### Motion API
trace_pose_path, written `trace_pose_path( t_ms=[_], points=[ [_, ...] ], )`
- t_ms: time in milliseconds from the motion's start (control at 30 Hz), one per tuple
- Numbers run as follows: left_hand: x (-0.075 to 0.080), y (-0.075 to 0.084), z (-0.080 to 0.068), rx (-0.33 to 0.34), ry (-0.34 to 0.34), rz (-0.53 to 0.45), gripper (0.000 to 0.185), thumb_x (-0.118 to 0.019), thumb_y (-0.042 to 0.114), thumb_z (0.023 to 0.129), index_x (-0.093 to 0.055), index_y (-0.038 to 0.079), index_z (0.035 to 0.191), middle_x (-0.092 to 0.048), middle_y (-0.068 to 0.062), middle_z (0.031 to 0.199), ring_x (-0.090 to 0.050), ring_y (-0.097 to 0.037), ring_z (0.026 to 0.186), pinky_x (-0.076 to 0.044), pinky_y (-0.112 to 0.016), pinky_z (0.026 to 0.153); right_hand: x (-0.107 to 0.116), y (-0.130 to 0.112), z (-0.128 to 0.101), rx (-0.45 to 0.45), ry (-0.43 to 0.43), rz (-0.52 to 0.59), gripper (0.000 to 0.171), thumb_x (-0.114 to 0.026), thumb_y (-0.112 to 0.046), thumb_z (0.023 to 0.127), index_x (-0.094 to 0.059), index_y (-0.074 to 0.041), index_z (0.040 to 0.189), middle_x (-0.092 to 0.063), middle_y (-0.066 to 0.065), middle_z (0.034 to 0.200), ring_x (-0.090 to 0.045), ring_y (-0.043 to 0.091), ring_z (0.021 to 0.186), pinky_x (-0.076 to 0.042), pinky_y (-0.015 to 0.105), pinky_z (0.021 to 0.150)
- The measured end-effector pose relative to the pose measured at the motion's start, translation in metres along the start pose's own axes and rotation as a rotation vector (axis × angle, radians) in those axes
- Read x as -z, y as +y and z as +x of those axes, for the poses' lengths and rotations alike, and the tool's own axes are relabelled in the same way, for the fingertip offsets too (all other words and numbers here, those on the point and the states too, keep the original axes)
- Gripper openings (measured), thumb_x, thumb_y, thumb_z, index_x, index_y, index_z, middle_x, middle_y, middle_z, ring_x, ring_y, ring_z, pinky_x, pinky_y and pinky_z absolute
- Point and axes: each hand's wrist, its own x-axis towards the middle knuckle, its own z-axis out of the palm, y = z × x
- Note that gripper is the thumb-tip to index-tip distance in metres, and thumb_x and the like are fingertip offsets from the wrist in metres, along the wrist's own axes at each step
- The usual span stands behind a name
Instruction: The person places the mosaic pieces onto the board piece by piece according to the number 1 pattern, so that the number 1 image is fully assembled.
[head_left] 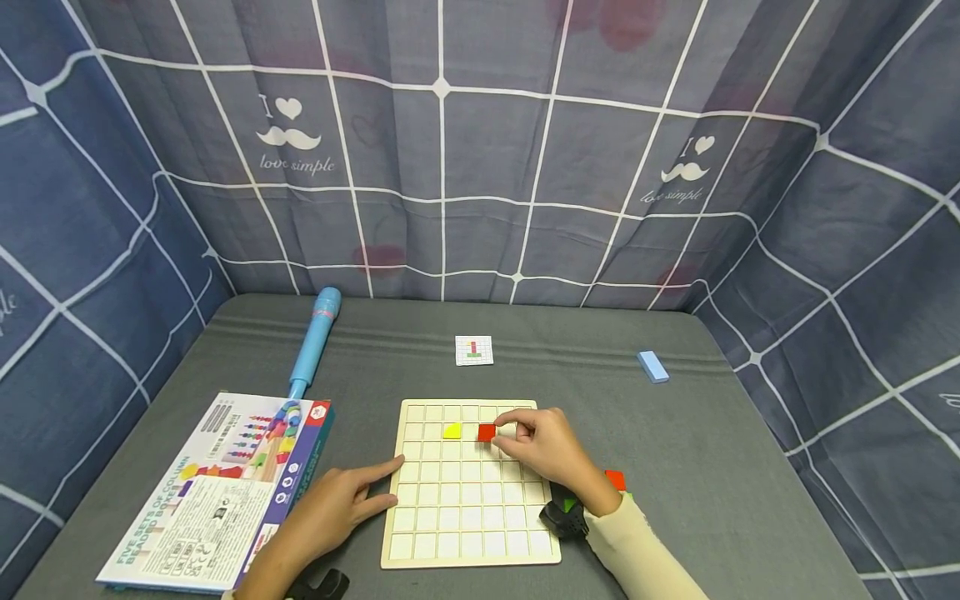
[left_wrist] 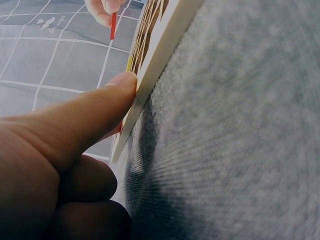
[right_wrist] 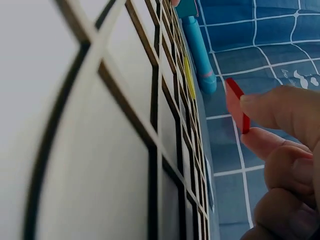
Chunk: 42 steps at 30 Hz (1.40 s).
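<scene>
My right hand pinches a thin red square tile between thumb and index finger. In the right wrist view the tile is tilted and raised off the pale wooden grid board. One yellow tile lies in a cell of an upper row, left of the red one. My left hand touches the board's left edge with its extended index finger and thumb. In the left wrist view the thumb presses against the board's side, with the other fingers bent below.
A small card with a coloured grid pattern lies beyond the board. To the left are a printed box and a light-blue rod. A blue block lies back right; another red tile is beside my right wrist.
</scene>
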Motion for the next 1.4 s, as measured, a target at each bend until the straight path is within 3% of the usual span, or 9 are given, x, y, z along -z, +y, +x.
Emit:
trace_pose_path(
  t_ms=[267,667,1067,1400],
  points=[
    [0.000,0.000,0.000,0.003,-0.010,0.001,0.051,-0.073,0.037,0.094,-0.065,0.018,0.141,-0.036,0.018,0.057,-0.026,0.002,0.051,-0.026,-0.020,0.048,-0.013,0.002,0.006,0.027,-0.008,0.038,0.012,-0.083,-0.017,0.086,-0.079,-0.016,0.097,-0.036,-0.021,0.055,-0.029,-0.006,0.048,-0.031,0.019,0.048],
    [0.001,0.001,0.001,-0.029,0.006,-0.009,0.050,-0.074,0.035,0.094,-0.066,0.015,0.140,-0.035,0.019,0.056,-0.025,0.003,0.050,-0.027,-0.019,0.047,-0.020,0.011,0.015,-0.015,-0.054,-0.010,0.010,-0.080,-0.019,0.089,-0.079,-0.020,0.099,-0.038,-0.020,0.053,-0.033,-0.003,0.047,-0.038,0.022,0.054],
    [0.001,-0.001,-0.002,-0.010,-0.007,-0.009,0.051,-0.072,0.039,0.095,-0.065,0.016,0.140,-0.036,0.019,0.057,-0.026,0.003,0.051,-0.026,-0.019,0.047,-0.025,0.012,0.017,-0.043,-0.085,-0.025,0.015,-0.083,-0.021,0.088,-0.080,-0.018,0.102,-0.038,-0.016,0.053,-0.033,-0.002,0.048,-0.036,0.021,0.053],
    [0.001,0.000,-0.001,-0.009,0.002,-0.003,0.051,-0.073,0.038,0.094,-0.065,0.017,0.140,-0.034,0.019,0.057,-0.025,0.003,0.051,-0.026,-0.019,0.047,-0.028,0.014,0.018,-0.037,-0.050,-0.048,0.018,-0.084,-0.022,0.086,-0.081,-0.019,0.104,-0.039,-0.017,0.053,-0.033,-0.004,0.047,-0.037,0.021,0.053]
  ],
)
